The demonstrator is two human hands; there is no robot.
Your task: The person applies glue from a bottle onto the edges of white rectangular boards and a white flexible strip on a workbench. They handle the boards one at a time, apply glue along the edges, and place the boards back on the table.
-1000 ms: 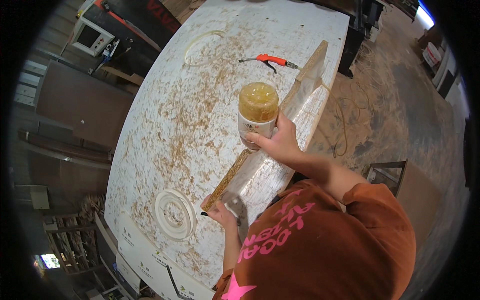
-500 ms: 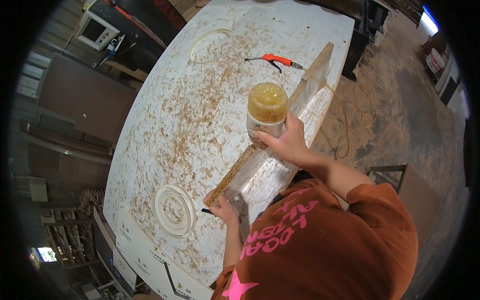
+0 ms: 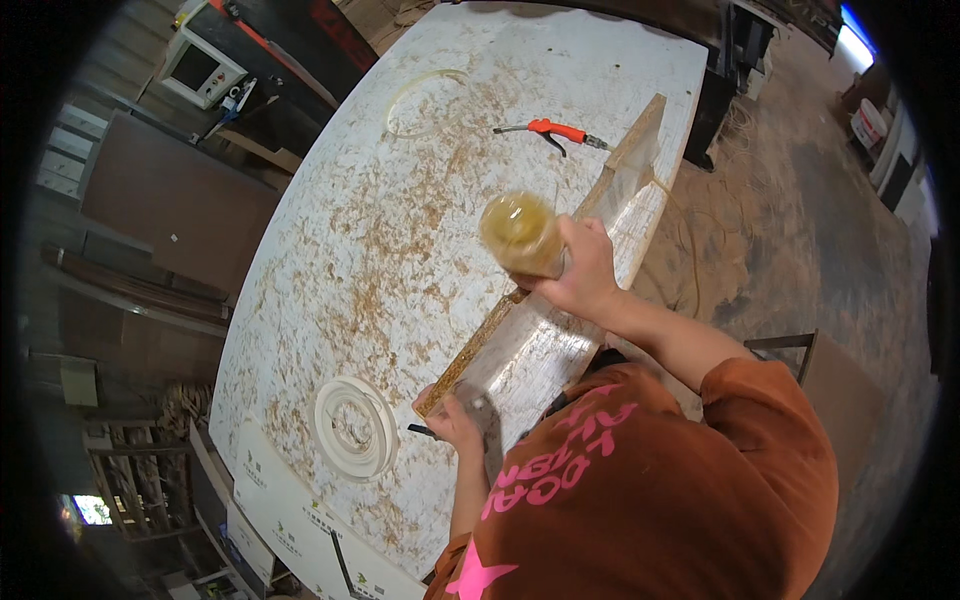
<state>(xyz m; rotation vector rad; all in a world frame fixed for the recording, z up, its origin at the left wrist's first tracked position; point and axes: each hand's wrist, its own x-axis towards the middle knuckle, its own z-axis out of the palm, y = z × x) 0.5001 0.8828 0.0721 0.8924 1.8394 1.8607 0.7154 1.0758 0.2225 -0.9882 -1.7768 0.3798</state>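
Centre of the frame, the right hand [image 3: 580, 265] has its fingers wrapped round an upended bottle [image 3: 515, 228] of amber fluid, its lower end close to a board's [image 3: 468, 360] narrow edge. At lower centre, the left hand's [image 3: 458, 422] fingers clamp the board's end above the shavings-strewn tabletop [image 3: 640, 62]. From here, I'd judge a firm board, a constant bottle tilt and an even pace matter most.

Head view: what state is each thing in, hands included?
Bottle, base up, tilted, blurred
Board, standing on edge
Right hand, gripping the bottle
Left hand, gripping the board's end
Air gun, lying unheld
Pale coil, wound, lying flat
Table, littered with brown debris
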